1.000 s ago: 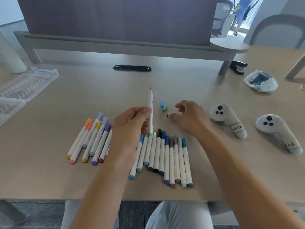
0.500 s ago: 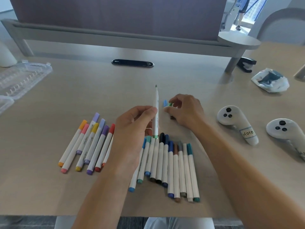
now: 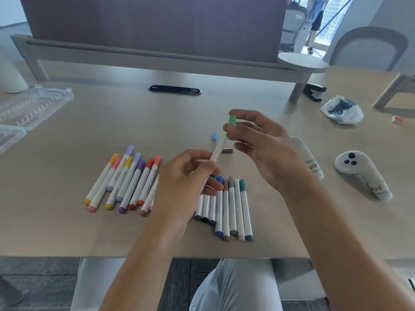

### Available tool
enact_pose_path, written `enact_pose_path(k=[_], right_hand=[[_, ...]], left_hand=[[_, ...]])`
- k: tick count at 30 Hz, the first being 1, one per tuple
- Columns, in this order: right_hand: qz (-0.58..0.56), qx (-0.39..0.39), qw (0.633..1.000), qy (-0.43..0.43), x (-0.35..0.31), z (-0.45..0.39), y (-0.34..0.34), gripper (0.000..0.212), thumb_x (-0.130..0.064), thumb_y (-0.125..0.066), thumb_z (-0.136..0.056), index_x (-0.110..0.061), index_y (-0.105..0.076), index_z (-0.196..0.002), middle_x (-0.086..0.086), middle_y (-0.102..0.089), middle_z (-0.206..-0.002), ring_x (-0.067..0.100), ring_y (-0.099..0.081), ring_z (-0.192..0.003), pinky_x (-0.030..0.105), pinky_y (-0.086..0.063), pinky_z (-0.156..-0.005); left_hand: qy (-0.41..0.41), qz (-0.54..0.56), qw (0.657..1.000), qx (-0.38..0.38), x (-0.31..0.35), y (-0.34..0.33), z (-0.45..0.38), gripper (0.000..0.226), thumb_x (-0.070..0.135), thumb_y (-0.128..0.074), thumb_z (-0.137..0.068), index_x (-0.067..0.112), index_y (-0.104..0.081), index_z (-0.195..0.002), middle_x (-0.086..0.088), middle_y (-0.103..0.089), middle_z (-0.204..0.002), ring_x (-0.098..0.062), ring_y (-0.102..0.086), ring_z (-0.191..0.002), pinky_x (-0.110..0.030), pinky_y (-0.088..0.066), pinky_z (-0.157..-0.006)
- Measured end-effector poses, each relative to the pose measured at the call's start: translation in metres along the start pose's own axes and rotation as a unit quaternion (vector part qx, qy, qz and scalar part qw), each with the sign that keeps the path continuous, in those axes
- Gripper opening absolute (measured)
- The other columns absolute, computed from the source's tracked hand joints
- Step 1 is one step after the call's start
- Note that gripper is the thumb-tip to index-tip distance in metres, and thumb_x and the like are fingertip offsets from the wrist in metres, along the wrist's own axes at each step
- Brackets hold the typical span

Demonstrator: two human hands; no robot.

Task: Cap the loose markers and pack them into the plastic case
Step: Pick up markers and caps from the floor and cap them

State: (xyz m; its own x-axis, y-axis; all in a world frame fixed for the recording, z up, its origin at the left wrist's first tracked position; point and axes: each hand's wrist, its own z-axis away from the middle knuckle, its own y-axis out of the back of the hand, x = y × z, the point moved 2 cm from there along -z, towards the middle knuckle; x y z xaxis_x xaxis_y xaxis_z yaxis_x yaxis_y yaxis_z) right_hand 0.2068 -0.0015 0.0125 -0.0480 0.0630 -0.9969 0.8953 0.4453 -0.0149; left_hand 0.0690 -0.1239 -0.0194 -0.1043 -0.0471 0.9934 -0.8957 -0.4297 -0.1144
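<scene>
My left hand [image 3: 188,182] grips an uncapped white marker [image 3: 219,149], its tip tilted up and to the right. My right hand [image 3: 260,144] pinches a green cap [image 3: 232,120] just above that tip. A blue cap [image 3: 215,136] and a brown cap [image 3: 226,151] lie loose on the desk behind the marker. Capped warm-coloured markers [image 3: 125,182] lie in a row at the left, and capped dark and blue markers [image 3: 233,209] lie in a row partly under my left hand. The open clear plastic case [image 3: 29,106] sits at the far left.
Two white controllers [image 3: 310,158] [image 3: 363,173] lie at the right. Behind them are a crumpled plastic bag [image 3: 341,110] and a black stapler [image 3: 314,92]. A desk divider [image 3: 157,55] runs along the back, with a black cable grommet [image 3: 174,89] before it.
My right hand picked the green cap off the desk and raised it to the marker's tip. My left hand tilted the marker to the right.
</scene>
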Motion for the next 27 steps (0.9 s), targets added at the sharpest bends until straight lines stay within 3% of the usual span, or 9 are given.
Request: enact_pose_path(k=[3,7,12,19,27], right_hand=[[0.024,-0.006,1.000,0.019,-0.003,0.016,-0.002,0.030,-0.018,-0.078,-0.092,-0.024,-0.074,-0.120,0.002,-0.079,-0.109,0.018,-0.073,-0.103,0.025,-0.053,-0.083],[0.071,-0.009,0.996,0.052,-0.003,0.029,-0.007,0.030,-0.016,-0.079,-0.091,-0.026,-0.073,-0.120,0.000,-0.080,-0.105,0.025,-0.073,-0.105,0.037,-0.053,-0.093],[0.090,0.018,0.992,0.088,0.000,0.037,-0.010,0.035,-0.012,-0.083,-0.086,-0.027,-0.075,-0.118,0.000,-0.079,-0.103,0.022,-0.075,-0.101,0.046,-0.057,-0.101],[0.133,0.013,0.984,0.117,0.005,0.047,-0.011,0.038,-0.010,-0.080,-0.089,-0.024,-0.073,-0.124,-0.003,-0.079,-0.103,0.015,-0.076,-0.099,0.040,-0.060,-0.096],[0.131,0.039,0.983,0.123,0.008,0.051,-0.005,0.026,-0.009,-0.073,-0.096,-0.022,-0.075,-0.119,-0.005,-0.079,-0.102,0.011,-0.075,-0.100,0.030,-0.058,-0.095]], left_hand=[[0.003,0.006,1.000,-0.006,0.002,-0.002,0.013,0.014,0.007,-0.063,-0.096,0.014,-0.073,-0.103,-0.006,-0.077,-0.082,-0.020,-0.072,-0.062,-0.030,-0.062,-0.061],[0.004,0.017,1.000,0.002,0.004,-0.003,0.024,0.013,0.006,-0.063,-0.096,0.012,-0.072,-0.104,-0.006,-0.077,-0.082,-0.019,-0.072,-0.061,-0.030,-0.062,-0.061],[-0.005,0.017,1.000,0.014,0.006,0.000,0.027,0.013,0.006,-0.063,-0.096,0.012,-0.073,-0.101,-0.005,-0.077,-0.078,-0.019,-0.071,-0.060,-0.032,-0.061,-0.062],[0.005,-0.003,1.000,-0.001,0.008,-0.002,0.030,0.017,0.008,-0.062,-0.097,0.020,-0.075,-0.097,-0.002,-0.078,-0.081,-0.017,-0.074,-0.064,-0.028,-0.062,-0.062],[0.013,-0.035,0.999,-0.001,0.006,-0.009,0.028,0.017,0.009,-0.061,-0.100,0.018,-0.075,-0.104,-0.003,-0.079,-0.081,-0.021,-0.075,-0.067,-0.032,-0.063,-0.064]])
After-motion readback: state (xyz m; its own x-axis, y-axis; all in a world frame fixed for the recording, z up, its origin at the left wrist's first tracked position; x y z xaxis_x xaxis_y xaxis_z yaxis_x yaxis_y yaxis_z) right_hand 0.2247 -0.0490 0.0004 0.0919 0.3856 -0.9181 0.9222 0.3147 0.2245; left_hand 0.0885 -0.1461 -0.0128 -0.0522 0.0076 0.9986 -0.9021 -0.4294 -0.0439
